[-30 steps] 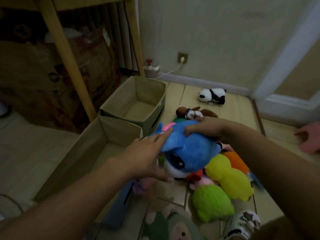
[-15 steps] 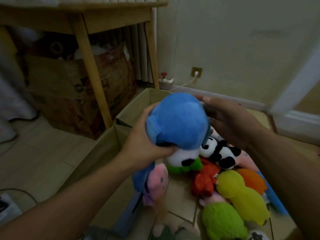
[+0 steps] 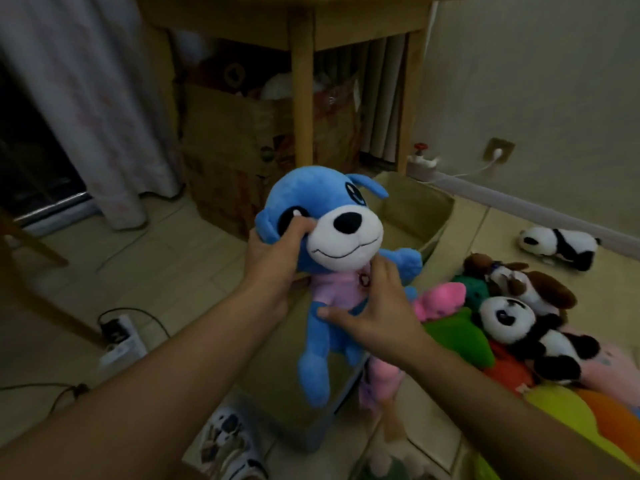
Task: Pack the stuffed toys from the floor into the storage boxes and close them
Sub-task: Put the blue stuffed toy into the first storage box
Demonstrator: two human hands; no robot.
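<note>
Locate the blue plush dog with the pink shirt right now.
In the head view, the blue plush dog in a pink shirt is centre frame, held upright by both hands, left hand at its head, right hand on its body, over the beige fabric storage boxes.

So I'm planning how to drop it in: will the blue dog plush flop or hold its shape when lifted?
Probably floppy: the blue dog plush has legs dangling limp while the left hand grips its head and the right hand rests on its body. It likely dents easily, since the thumb sinks in beside the eye. Likely light, and the fuzzy fabric looks unlikely to slip.
</note>
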